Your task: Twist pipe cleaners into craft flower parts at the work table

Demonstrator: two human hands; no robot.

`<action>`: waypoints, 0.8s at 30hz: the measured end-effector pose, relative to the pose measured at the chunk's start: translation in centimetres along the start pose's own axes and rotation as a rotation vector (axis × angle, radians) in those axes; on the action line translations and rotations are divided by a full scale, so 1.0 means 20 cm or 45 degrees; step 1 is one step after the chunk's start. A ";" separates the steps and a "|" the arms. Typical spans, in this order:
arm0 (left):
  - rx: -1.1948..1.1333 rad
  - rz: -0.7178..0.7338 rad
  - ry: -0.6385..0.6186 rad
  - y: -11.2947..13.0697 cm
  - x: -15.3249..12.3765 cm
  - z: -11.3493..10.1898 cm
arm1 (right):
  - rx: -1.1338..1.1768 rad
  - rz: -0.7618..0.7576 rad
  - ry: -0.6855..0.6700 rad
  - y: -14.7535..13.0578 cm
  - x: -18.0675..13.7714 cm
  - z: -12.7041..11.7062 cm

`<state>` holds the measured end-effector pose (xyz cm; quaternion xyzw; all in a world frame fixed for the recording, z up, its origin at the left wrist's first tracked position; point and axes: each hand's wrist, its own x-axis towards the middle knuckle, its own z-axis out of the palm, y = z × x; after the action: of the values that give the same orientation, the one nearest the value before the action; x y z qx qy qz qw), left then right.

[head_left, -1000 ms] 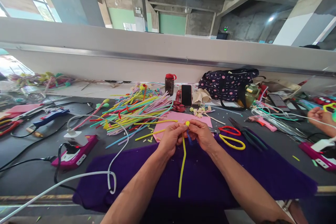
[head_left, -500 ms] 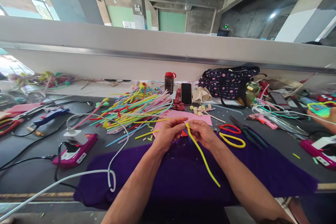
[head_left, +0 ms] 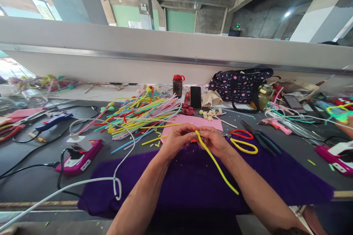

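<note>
A yellow pipe cleaner (head_left: pixel 216 165) is pinched at its upper end between my two hands, its long tail hanging down to the right over the purple cloth (head_left: pixel 198 187). My left hand (head_left: pixel 180 137) has its fingers closed at that end, touching my right hand (head_left: pixel 213 140), which is closed there too. The fingers hide the exact grip. Something small and orange shows just below the fingertips. Behind the hands lies a pink sheet (head_left: pixel 212 123). Scissors with red and yellow handles (head_left: pixel 245 146) rest right of my right hand, beside dark-handled pliers (head_left: pixel 266 143).
Many coloured pipe cleaners (head_left: pixel 149 114) are heaped behind my left hand. Farther back stand a red-capped bottle (head_left: pixel 178 86), a phone (head_left: pixel 195 97) and a patterned bag (head_left: pixel 239 86). Magenta power strips (head_left: pixel 79 158) with cables flank the work area. Another person's hand (head_left: pixel 349 126) is at far right.
The free tail of the yellow pipe cleaner has swung to the right. My hands stay almost in place, their fingers shifted slightly closer together.
</note>
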<state>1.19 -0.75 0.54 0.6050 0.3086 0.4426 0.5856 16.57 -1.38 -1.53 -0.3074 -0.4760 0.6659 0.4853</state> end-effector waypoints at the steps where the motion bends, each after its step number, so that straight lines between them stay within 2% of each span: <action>1: 0.003 -0.001 0.008 0.00 0.00 0.00 | -0.023 0.002 -0.009 0.00 0.00 0.00; 4: -0.002 -0.036 0.028 -0.01 0.02 -0.02 | -0.199 -0.028 -0.017 -0.03 -0.01 0.00; 9: 0.033 -0.124 0.014 -0.01 0.03 -0.03 | -0.494 -0.125 0.088 -0.08 -0.02 -0.04; 16: 0.163 -0.137 0.068 -0.02 0.03 -0.03 | -0.779 -0.191 0.034 -0.09 -0.03 -0.01; 20: 0.171 -0.129 0.069 -0.03 0.03 -0.03 | -0.783 -0.206 0.052 -0.09 -0.04 0.00; 24: 0.106 -0.118 0.071 -0.04 0.03 -0.03 | -0.668 -0.203 0.077 -0.08 -0.03 0.01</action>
<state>1.11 0.09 -0.22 0.6014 0.3704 0.4185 0.5710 17.26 -1.89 -0.03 -0.4039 -0.6401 0.4700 0.4542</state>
